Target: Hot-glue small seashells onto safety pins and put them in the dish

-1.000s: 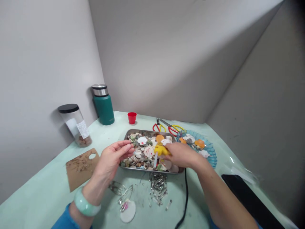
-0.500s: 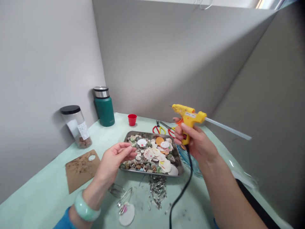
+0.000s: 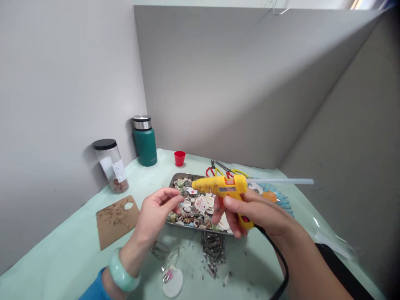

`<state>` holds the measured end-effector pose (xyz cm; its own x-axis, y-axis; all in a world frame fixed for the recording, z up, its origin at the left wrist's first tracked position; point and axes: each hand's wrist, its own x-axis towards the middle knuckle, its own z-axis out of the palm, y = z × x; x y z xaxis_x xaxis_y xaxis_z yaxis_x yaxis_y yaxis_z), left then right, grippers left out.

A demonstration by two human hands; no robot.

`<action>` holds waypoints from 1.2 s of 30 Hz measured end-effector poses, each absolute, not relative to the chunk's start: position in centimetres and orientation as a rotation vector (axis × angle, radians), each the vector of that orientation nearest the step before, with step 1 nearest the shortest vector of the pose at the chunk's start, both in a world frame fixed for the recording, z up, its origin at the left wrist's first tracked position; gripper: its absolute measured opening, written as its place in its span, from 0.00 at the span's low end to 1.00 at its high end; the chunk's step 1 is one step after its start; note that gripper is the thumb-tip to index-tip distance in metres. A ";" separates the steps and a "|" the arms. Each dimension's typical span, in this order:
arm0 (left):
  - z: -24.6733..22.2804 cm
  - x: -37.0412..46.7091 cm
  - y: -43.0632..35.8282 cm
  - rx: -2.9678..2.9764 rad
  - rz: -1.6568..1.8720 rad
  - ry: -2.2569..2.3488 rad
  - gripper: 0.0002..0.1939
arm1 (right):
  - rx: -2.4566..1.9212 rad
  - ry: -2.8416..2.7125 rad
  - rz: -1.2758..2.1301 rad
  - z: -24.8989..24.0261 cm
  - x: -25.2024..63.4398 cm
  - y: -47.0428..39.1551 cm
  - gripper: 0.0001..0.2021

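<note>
My right hand [image 3: 253, 212] grips a yellow hot glue gun [image 3: 223, 188] with a clear glue stick [image 3: 281, 181] jutting from its back; its nozzle points left toward my left hand [image 3: 156, 212]. My left hand hovers over the left end of a metal tray [image 3: 175, 181] full of seashells [image 3: 196, 206], thumb and fingertips pinched together on something too small to make out. A black cord [image 3: 279, 266] runs from the gun down to the right.
A pile of safety pins [image 3: 212, 252] and a white round shell [image 3: 173, 283] lie in front of the tray. Scissors [image 3: 218, 168], a blue glass plate [image 3: 281, 200], a red cup [image 3: 179, 158], a green flask [image 3: 145, 141], a jar [image 3: 111, 164] and a brown card [image 3: 117, 221] stand around.
My right hand picked the glue gun up from the tray, raised it, then brought it down and left until its nozzle is close to my left fingertips. My left hand stayed put.
</note>
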<state>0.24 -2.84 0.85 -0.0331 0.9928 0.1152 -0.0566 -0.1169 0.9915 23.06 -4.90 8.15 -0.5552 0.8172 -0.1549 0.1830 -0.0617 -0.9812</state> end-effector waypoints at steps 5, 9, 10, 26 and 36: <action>1.1 0.4 -2.9 1.262 1.364 1.160 0.08 | -1.134 -1.817 1.593 8.6 22.6 -5.1 0.17; 1.3 0.5 -3.2 1.279 1.380 1.201 0.08 | -1.164 -1.844 1.592 8.4 22.7 -5.0 0.17; 1.3 0.6 -3.2 1.286 1.377 1.207 0.08 | -1.183 -1.851 1.580 8.3 22.7 -5.0 0.17; 1.2 0.6 -3.2 1.323 1.371 1.230 0.08 | -1.233 -1.941 1.484 7.8 23.0 -4.7 0.19; 1.5 0.8 -3.3 1.317 1.381 1.226 0.07 | -1.229 -1.990 1.449 7.6 23.1 -4.5 0.19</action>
